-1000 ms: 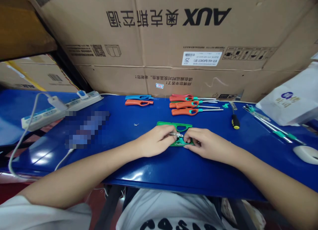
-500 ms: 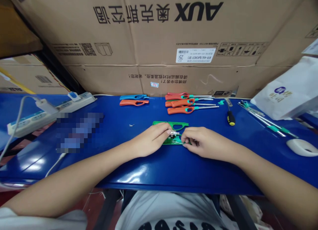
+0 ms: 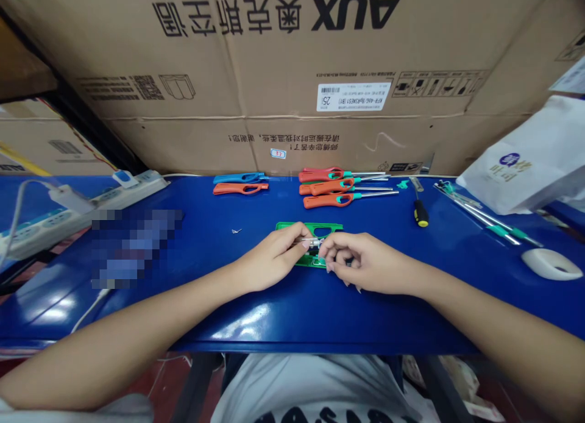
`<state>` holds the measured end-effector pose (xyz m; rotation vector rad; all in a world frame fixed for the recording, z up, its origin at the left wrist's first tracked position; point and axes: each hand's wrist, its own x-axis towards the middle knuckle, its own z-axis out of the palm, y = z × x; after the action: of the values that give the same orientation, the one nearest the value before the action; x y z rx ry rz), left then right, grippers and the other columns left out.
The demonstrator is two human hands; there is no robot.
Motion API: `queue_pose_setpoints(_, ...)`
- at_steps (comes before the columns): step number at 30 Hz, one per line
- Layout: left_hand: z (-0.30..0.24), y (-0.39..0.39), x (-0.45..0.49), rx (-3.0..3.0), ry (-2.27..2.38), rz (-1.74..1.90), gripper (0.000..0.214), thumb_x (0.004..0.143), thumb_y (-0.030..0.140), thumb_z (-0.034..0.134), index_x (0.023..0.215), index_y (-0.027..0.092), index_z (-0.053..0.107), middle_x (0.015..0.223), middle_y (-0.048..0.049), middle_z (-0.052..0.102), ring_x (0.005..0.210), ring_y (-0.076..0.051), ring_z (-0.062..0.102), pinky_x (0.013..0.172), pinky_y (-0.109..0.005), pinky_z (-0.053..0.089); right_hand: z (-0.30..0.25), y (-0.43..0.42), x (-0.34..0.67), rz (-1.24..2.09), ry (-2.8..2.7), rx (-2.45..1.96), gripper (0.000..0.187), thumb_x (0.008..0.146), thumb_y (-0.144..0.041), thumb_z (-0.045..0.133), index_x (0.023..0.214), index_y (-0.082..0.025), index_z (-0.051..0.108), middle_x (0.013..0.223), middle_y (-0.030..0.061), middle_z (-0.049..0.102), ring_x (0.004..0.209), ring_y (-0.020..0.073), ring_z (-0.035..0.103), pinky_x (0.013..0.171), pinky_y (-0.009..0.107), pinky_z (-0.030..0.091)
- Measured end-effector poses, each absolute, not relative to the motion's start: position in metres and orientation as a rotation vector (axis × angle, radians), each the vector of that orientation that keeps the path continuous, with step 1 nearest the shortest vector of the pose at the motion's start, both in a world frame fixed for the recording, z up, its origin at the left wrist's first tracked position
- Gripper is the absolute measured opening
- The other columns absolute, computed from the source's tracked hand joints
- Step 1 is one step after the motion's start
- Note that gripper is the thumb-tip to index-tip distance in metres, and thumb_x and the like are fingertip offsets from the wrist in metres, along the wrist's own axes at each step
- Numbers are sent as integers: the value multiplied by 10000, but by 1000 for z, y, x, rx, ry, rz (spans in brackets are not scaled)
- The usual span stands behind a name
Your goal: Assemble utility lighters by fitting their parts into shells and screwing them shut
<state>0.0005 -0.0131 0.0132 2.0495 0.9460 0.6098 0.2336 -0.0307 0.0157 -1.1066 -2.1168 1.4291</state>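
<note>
A green plastic lighter shell (image 3: 320, 231) lies flat in the middle of the blue table (image 3: 292, 313). My left hand (image 3: 274, 255) rests on its left part and pinches a small metal part (image 3: 311, 242) over it. From the right, my right hand (image 3: 361, 261) meets it, fingers curled and pinching at the same small part above the shell. Most of the shell's lower half is hidden under both hands.
Behind lie orange stick lighters (image 3: 338, 188), an orange shell (image 3: 240, 189) and a blue shell (image 3: 237, 178). A black-and-yellow screwdriver (image 3: 418, 209), metal tubes (image 3: 484, 219), a white bag (image 3: 525, 161) and a tape roll (image 3: 551, 264) are right. A power strip (image 3: 86, 200) sits left; a cardboard box (image 3: 292, 75) walls the back.
Both hands stay on the green shell; the fingertips have drawn closer together on the small metal part. The camera has tilted slightly, shifting the scene left and up.
</note>
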Motion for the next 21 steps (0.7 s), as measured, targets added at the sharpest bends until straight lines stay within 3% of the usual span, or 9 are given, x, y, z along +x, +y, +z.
queue_pose_setpoints(5,13,-13,1,2000,983,672,243,1027,346,429,905,179,556,794,24,536,756,-140,490,706,-272,355,7,-29,232,1498,-1990,-1148,200,885,-207,554,1084,-204,571,808,-27,604,550,94,611,445,220,555)
queue_pose_setpoints(11,14,-14,1,2012,991,674,236,1017,342,448,894,181,567,778,24,548,737,-139,487,686,-265,351,10,-27,232,1410,-1996,-1115,256,905,-228,573,1160,-216,580,782,-45,582,541,77,613,463,192,558)
queue_pose_setpoints(17,16,-15,2,1972,1027,679,249,996,363,460,872,175,568,739,30,521,692,-131,456,647,-257,331,11,-27,228,1459,-1839,-1220,122,876,-275,620,944,-188,568,633,-49,585,541,112,622,450,221,566)
queue_pose_setpoints(21,16,-15,3,1878,1031,677,300,978,432,496,850,173,577,712,36,494,663,-123,430,621,-252,322,11,-23,227,1555,-1721,-1200,182,823,-278,699,906,-177,573,686,-21,619,666,140,672,510,246,609)
